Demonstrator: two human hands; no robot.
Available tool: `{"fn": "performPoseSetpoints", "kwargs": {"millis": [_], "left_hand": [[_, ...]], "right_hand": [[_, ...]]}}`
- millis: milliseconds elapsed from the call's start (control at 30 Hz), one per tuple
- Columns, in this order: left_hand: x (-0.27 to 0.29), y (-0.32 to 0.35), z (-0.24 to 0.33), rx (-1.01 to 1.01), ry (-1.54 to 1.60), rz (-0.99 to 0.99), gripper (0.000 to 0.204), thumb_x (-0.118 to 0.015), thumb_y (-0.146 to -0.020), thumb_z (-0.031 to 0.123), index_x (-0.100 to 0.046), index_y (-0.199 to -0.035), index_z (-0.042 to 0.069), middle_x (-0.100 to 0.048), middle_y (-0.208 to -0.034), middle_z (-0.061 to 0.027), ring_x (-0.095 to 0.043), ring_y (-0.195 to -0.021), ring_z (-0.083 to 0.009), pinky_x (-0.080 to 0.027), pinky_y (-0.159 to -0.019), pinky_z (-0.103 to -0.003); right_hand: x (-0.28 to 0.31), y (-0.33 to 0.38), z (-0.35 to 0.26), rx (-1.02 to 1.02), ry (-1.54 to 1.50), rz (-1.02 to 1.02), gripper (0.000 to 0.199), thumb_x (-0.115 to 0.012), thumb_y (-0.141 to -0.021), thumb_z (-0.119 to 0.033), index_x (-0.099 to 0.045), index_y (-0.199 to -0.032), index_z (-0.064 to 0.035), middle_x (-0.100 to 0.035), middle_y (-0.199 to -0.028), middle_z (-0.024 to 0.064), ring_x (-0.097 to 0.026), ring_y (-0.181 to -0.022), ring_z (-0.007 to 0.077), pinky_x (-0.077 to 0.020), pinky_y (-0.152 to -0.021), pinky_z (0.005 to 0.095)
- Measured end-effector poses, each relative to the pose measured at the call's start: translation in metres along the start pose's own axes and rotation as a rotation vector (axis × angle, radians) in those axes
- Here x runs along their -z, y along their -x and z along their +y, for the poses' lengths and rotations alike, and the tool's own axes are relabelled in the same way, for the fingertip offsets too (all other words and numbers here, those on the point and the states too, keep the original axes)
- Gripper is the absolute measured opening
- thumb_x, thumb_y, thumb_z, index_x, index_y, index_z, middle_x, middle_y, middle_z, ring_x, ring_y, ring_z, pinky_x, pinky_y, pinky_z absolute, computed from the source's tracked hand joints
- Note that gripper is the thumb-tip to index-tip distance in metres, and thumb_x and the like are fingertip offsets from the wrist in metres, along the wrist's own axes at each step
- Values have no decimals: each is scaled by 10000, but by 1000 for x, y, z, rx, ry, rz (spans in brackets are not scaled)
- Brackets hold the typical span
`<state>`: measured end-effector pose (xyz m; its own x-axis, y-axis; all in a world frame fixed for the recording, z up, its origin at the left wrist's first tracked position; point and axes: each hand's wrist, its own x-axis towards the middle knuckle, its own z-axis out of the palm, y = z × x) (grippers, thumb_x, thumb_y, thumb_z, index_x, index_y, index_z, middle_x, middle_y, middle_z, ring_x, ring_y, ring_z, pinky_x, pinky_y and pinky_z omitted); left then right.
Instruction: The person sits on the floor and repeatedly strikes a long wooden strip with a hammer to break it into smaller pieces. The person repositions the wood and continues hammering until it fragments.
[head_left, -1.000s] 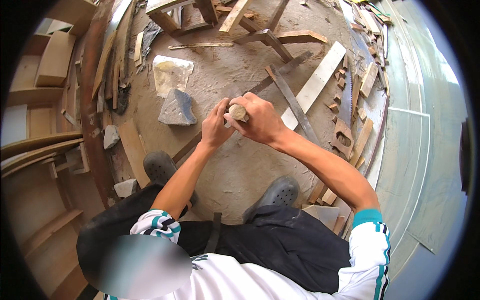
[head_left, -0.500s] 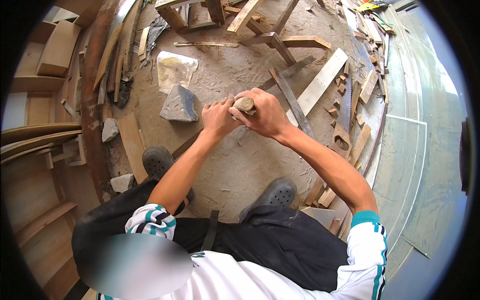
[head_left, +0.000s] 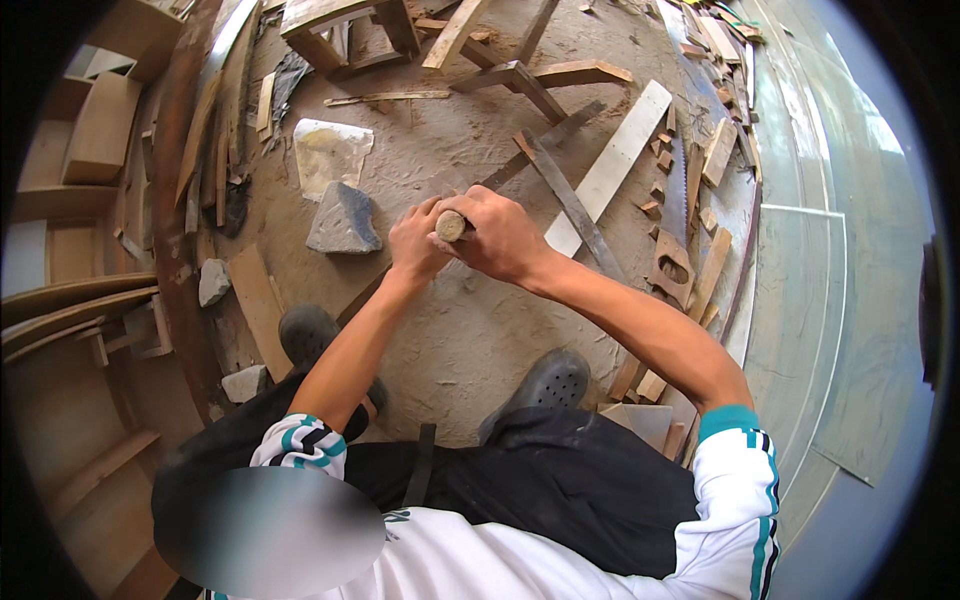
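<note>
Both my hands are together in front of me, over the bare floor. My right hand (head_left: 493, 232) is closed around a round wooden handle (head_left: 451, 226), whose pale round end faces up toward me. What the handle belongs to is hidden beneath the hands. Pressed against it on the left, my left hand (head_left: 415, 240) has its fingers curled closed, and what lies in them cannot be made out. A grey block of stone or concrete (head_left: 342, 220) lies just left of my left hand. Behind it is a crumpled whitish sheet (head_left: 333, 158).
Right of my hands lie a white board (head_left: 612, 165), a dark strip of wood (head_left: 570, 205) and a handsaw (head_left: 676, 262) among several offcuts. A wooden frame (head_left: 400, 30) stands ahead. Wooden shelving (head_left: 75, 260) lines the left, glass sheets (head_left: 800, 300) the right. Dark clogs (head_left: 550, 385) are on my feet.
The view has shifted, so the surroundings sit slightly farther left. My joined hands have moved a little left with the handle, whose end now looks rounder.
</note>
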<state>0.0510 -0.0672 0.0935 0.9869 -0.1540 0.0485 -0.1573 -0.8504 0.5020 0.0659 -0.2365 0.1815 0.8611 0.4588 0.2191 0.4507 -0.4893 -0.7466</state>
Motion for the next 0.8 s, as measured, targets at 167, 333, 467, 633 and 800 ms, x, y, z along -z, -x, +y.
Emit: {"fn": "performPoseSetpoints", "kwargs": {"millis": [167,333,467,633,800], "left_hand": [[-2,2,-17,-180,-48,107,576,-777,-750,353,-635,-1287,202,-635,-1352,-41,-641,-1152,-301,-529,-947,-428],[-7,-2,-14,-163,32,117,612,-801,-734,363,-622,-1296,197,-605,-1385,-63,-629,-1182,-289,-525,-957,-421],[-9,-1,-18,-64,78,31,652,-836,-704,376,-614,-1280,165,-632,-1307,-70,-636,-1167,-270,-547,-912,-423],[7,17,-25,-63,62,65,641,-848,-684,333,-608,-1240,123,-636,-1271,-75,-664,-1101,-279,-575,-838,-406],[10,29,-34,-77,65,131,661,-848,-678,311,-613,-1246,68,-635,-1276,-100,-677,-1070,-300,-575,-831,-410]], "right_hand": [[1,-3,-2,5,-5,-46,356,-766,-854,-322,-682,-1081,-61,-672,-975,201,-677,-896,395,-570,-790,463],[4,-9,-5,49,1,12,319,-745,-840,-263,-697,-1064,-40,-679,-991,229,-684,-913,417,-577,-819,472],[9,-13,-4,40,8,-43,373,-798,-847,-330,-707,-1077,-51,-693,-985,199,-690,-891,370,-569,-789,433],[14,-17,-2,-16,-23,-62,335,-777,-835,-346,-732,-1006,-62,-686,-957,220,-691,-878,390,-575,-800,452],[9,-13,-7,2,36,-65,366,-802,-839,-348,-726,-1033,-47,-687,-933,197,-696,-846,369,-573,-760,425]]}}
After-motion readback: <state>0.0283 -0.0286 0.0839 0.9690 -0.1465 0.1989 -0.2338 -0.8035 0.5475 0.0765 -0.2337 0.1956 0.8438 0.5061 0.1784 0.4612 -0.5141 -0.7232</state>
